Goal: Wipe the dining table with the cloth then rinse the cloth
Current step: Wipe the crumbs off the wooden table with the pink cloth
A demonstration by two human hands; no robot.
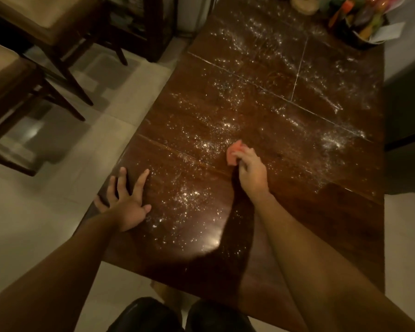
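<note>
Cloth (234, 153) pinched in right hand (252, 172) mid-table (333, 212); left hand (126, 202) spread flat at left edge; white powder (237, 92) mostly unwiped, rinse pending

We see two cushioned chairs (41, 17) left of the bench (321, 224), and a bowl (359, 35) of colourful things at its far right corner.

**Pink cloth on a powder-strewn table**

The dining table (321, 224) is dark, glossy brown wood, its top crossed by thin pale seams. White powder (249, 56) is scattered in specks and smears over most of it, from the far end to near the front edge; the near right corner is bare. The cloth (233, 153), small, coral-pink and bunched, is pressed on the top about midway between the left and right edges, gripped by the right hand (252, 171).
</note>
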